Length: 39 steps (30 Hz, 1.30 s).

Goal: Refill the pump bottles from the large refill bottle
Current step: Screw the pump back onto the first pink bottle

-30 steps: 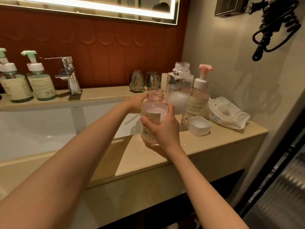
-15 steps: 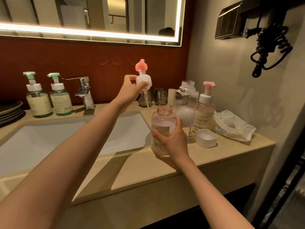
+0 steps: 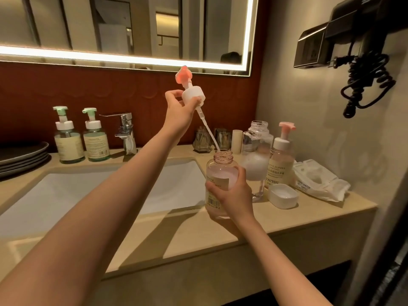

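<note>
Holding a pink-topped pump point(image 3: 191, 93) aloft and tilted, the left hand point(image 3: 180, 113) pinches its white collar between thumb and fingers, the tube's tip at the open neck of a bottle point(image 3: 220, 173). The right hand point(image 3: 234, 195) wraps that bottle near the front edge of the surface point(image 3: 198, 237), right of the sink point(image 3: 110, 191). Just behind stand the uncapped refill bottle point(image 3: 257, 157) and a capped pump bottle point(image 3: 282, 166), toward the right back corner, a white cap point(image 3: 283, 196) beside them.

Bare arms, bare hands.
Left hand point(image 3: 178, 109) and right hand point(image 3: 234, 193) uncovered; both arms point(image 3: 99, 215) bare as far up as shows.
</note>
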{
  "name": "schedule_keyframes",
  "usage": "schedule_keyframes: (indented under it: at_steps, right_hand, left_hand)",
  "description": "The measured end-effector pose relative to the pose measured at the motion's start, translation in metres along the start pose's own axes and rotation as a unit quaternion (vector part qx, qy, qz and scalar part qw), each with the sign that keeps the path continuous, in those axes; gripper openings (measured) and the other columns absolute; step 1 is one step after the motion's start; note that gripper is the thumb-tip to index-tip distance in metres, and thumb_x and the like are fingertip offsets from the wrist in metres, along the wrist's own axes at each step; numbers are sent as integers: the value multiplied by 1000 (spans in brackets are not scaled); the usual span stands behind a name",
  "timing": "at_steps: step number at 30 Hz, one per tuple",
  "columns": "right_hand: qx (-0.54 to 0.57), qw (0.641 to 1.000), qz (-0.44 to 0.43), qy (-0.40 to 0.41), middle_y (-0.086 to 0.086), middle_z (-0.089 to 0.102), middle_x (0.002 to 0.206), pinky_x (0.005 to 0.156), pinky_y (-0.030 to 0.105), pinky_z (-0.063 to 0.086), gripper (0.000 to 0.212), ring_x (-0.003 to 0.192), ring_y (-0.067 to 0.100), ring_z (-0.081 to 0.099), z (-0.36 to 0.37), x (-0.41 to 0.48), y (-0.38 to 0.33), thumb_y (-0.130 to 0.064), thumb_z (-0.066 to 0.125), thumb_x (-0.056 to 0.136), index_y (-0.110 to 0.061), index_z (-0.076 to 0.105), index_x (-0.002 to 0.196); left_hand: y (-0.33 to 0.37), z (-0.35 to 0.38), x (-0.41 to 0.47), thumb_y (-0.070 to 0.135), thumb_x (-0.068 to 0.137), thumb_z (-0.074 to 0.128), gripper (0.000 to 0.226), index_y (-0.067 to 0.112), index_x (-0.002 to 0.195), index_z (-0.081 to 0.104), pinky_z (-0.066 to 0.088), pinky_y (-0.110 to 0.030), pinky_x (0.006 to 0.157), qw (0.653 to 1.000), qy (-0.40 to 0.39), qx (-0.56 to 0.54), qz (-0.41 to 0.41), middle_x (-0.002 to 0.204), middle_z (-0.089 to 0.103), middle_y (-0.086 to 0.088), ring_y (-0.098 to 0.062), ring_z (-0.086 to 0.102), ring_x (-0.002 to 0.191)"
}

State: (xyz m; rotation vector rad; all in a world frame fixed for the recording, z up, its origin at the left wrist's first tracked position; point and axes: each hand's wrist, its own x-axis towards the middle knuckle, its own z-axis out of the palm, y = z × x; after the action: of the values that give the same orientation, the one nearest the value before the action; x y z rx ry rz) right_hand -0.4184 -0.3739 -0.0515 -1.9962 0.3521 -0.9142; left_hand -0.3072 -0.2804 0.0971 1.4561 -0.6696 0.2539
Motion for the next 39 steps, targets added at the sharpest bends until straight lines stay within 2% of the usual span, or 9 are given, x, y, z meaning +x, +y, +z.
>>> schedule_keyframes:
  at_steps: [5, 8, 10, 13, 17, 22, 27, 31, 39]
  right_hand:
    - [-19, 1000, -1, 1, 3, 53, 128, 85, 35, 52, 81, 110, 22, 55, 1, 1, 0, -43, 75, 72, -19, 29, 135]
    - [-21, 1000, -1, 5, 3, 54, 126, 81, 31, 50, 78, 107, 21, 55, 1, 1, -1, -40, 75, 73, -19, 30, 134]
    - [-23, 1000, -2, 7, 3, 54, 126, 79, 29, 48, 77, 106, 21, 56, 1, 1, -1, -39, 75, 73, -19, 31, 133]
    - [-18, 1000, -2, 6, 3, 53, 128, 79, 29, 49, 76, 108, 22, 56, 2, 2, 0, -38, 75, 73, -19, 31, 132]
    - [-19, 1000, 3, 3, 3, 53, 126, 83, 39, 54, 74, 108, 24, 56, 3, 2, -1, -38, 74, 74, -20, 31, 132]
    - [-15, 1000, 11, -2, 3, 51, 130, 83, 34, 52, 75, 112, 24, 55, 6, 3, -3, -37, 74, 75, -21, 28, 133]
    - [-18, 1000, 12, -1, 3, 52, 128, 80, 35, 53, 77, 110, 24, 55, 7, 5, -6, -36, 76, 74, -20, 30, 133]
    - [-29, 1000, -5, 0, -1, 53, 118, 70, 28, 49, 72, 91, 13, 50, 9, 8, -9, -36, 75, 74, -19, 33, 131]
    - [-21, 1000, -11, -21, 2, 53, 123, 72, 23, 48, 75, 92, 11, 48, 20, 10, -13, -36, 75, 73, -18, 32, 132]
  left_hand:
    - [-6, 6, -15, 19, 91, 56, 39, 15, 116, 25, 47, -9, 61, 998, -55, 8, 36, 119, 43, -9, -8, 54, 89]
    - [-10, 7, -23, 18, 88, 61, 45, 12, 118, 28, 50, -10, 63, 994, -100, 27, 45, 120, 45, -8, -10, 56, 92]
    - [-13, 7, -29, 14, 85, 65, 47, 11, 117, 30, 52, -13, 67, 990, -135, 28, 29, 120, 47, -6, -13, 56, 100]
    - [-19, 7, -37, 3, 79, 68, 47, 12, 110, 35, 52, -13, 66, 980, -195, 28, -2, 109, 50, 2, -8, 56, 91]
    - [-27, 7, -44, -6, 77, 64, 45, 11, 109, 38, 50, -10, 62, 968, -245, 51, -32, 109, 50, -1, -6, 55, 88]
    - [-21, 4, -46, 18, 64, 62, 42, 17, 99, 40, 42, -14, 66, 955, -290, 12, -58, 101, 51, -1, -8, 51, 86]
    - [-23, 8, -46, 20, 87, 60, 38, 13, 119, 38, 37, -14, 66, 964, -251, 55, -60, 109, 49, 0, -6, 50, 88]
    - [-30, 5, -45, 27, 87, 60, 39, 10, 118, 42, 38, -14, 62, 975, -210, 51, -54, 104, 52, 0, -6, 50, 87]
    - [-37, -4, -40, 26, 88, 58, 35, 11, 114, 40, 43, -19, 72, 980, -187, 28, -64, 114, 51, -10, -17, 52, 103]
